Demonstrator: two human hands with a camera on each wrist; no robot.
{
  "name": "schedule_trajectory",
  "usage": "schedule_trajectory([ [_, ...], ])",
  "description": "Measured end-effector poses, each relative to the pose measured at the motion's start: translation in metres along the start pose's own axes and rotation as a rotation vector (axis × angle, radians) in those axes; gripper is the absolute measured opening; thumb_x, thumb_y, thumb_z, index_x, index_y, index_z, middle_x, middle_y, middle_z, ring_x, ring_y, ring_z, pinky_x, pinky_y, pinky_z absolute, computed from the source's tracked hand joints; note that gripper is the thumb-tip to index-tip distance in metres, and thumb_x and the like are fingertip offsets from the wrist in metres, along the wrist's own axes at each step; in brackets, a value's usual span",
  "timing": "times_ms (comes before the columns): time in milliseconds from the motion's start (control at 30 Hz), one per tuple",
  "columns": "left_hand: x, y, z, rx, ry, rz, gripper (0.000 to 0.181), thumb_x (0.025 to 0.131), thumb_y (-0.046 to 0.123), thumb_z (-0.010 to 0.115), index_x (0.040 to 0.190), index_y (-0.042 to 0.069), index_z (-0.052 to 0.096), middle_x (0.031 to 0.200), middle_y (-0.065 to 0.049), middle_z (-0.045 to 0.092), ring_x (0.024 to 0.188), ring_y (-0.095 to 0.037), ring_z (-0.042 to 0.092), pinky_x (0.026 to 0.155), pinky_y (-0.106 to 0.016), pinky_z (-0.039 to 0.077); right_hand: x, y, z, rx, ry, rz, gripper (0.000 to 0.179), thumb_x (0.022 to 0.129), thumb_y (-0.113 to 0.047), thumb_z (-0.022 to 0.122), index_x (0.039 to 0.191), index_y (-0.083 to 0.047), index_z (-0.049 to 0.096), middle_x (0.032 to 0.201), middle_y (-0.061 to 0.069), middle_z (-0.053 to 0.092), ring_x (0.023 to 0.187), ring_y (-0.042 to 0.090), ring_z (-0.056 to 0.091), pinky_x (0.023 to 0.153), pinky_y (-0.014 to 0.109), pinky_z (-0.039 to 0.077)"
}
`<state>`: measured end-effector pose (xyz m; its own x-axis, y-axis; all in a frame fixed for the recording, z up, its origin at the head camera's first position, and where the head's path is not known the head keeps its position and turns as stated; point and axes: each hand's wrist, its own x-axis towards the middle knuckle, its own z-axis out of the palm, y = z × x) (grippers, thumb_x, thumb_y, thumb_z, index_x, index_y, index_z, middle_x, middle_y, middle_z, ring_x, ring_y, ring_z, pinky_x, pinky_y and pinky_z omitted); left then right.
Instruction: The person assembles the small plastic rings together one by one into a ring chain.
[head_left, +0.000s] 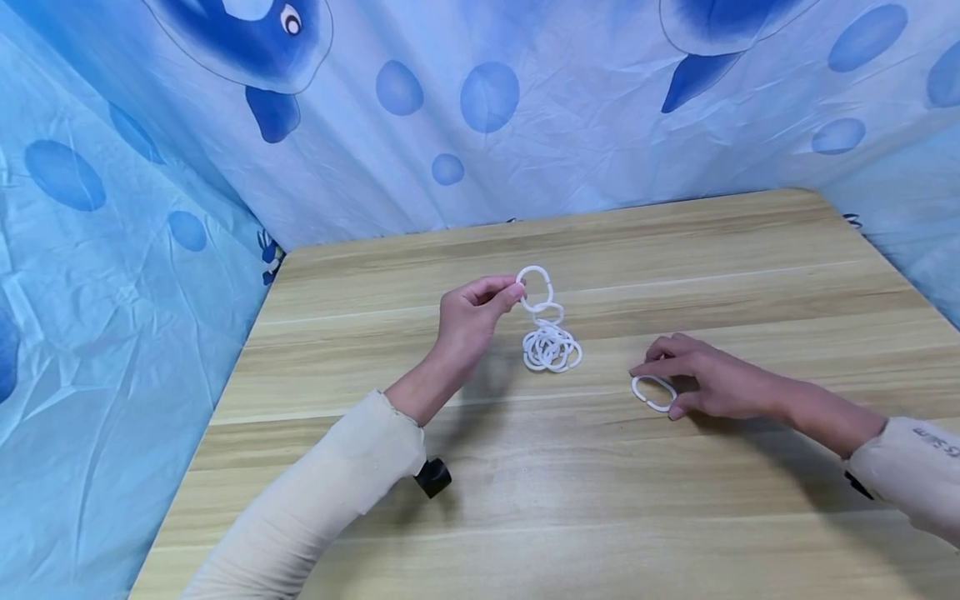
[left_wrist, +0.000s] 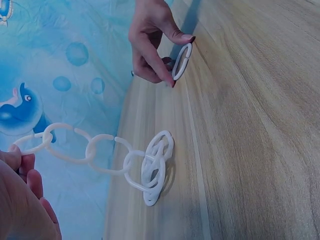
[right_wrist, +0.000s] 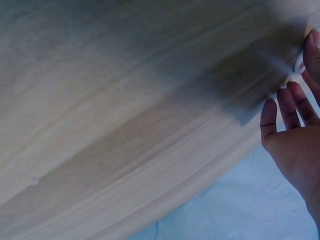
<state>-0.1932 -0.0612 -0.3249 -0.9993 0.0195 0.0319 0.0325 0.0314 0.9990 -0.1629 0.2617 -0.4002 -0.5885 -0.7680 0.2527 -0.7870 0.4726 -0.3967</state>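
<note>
A chain of white plastic links (head_left: 551, 347) hangs from my left hand (head_left: 474, 312), which pinches its top link between thumb and fingertips. In the left wrist view several joined links (left_wrist: 107, 154) stretch down from those fingers to a heap (left_wrist: 159, 165) on the table. Off to the right, my right hand (head_left: 701, 379) holds one separate white link (head_left: 654, 393) by its edges, thumb on one end and fingers on the other, low over the tabletop. Most of that link is hidden in the right wrist view, where the hand (right_wrist: 295, 135) shows at the right edge.
The wood-grain table (head_left: 570, 533) fills the space under both hands. A blue curtain (head_left: 562, 167) with whales and bubbles stands along its back and left sides. A small black block (head_left: 432, 477) shows beneath the left sleeve (head_left: 322, 483).
</note>
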Motion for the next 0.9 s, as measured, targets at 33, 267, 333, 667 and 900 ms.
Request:
schedule_trajectory([
  [33,0.000,0.000,0.000,0.000,0.003,0.001,0.018,0.086,0.016,0.074,0.099,0.004,0.074,0.090,-0.002,0.071,0.082,-0.010,0.060,0.082,-0.029,0.050,-0.001,0.000,0.000,-0.006,0.006,-0.003,0.062,0.062,-0.009,0.088,0.120,-0.011,0.067,0.110,-0.006,0.056,0.100,0.007,0.046,0.083,0.022,0.037],
  [267,0.000,0.000,0.000,-0.003,-0.002,-0.008,0.019,0.086,0.016,0.074,0.100,0.004,0.074,0.089,-0.001,0.070,0.082,-0.011,0.060,0.085,-0.034,0.050,-0.003,-0.003,0.004,-0.105,0.008,-0.001,0.054,0.066,-0.016,0.087,0.115,-0.010,0.065,0.108,-0.006,0.056,0.098,0.007,0.048,0.083,0.025,0.039],
  [333,0.000,0.000,0.001,0.000,-0.002,-0.009,0.019,0.086,0.016,0.074,0.100,0.004,0.074,0.089,-0.001,0.070,0.082,-0.011,0.060,0.083,-0.031,0.050,-0.003,-0.004,0.004,-0.138,0.006,-0.003,0.053,0.067,-0.019,0.086,0.114,-0.010,0.064,0.108,-0.006,0.056,0.098,0.008,0.049,0.084,0.029,0.041],
  [667,0.000,0.000,0.000,0.009,0.002,-0.012,0.018,0.086,0.016,0.074,0.100,0.005,0.074,0.089,-0.001,0.071,0.081,-0.010,0.060,0.080,-0.027,0.050,-0.004,-0.009,0.005,-0.230,-0.037,0.010,0.047,0.078,-0.024,0.077,0.118,-0.011,0.055,0.107,-0.005,0.053,0.098,0.013,0.050,0.087,0.039,0.044],
  [900,0.001,-0.001,0.000,-0.005,-0.004,-0.003,0.018,0.086,0.016,0.073,0.100,0.004,0.074,0.087,0.000,0.071,0.080,-0.010,0.059,0.080,-0.028,0.050,-0.005,-0.009,0.007,-0.249,-0.032,0.027,0.044,0.079,-0.022,0.074,0.118,-0.010,0.057,0.103,-0.003,0.051,0.091,0.009,0.047,0.080,0.034,0.046],
])
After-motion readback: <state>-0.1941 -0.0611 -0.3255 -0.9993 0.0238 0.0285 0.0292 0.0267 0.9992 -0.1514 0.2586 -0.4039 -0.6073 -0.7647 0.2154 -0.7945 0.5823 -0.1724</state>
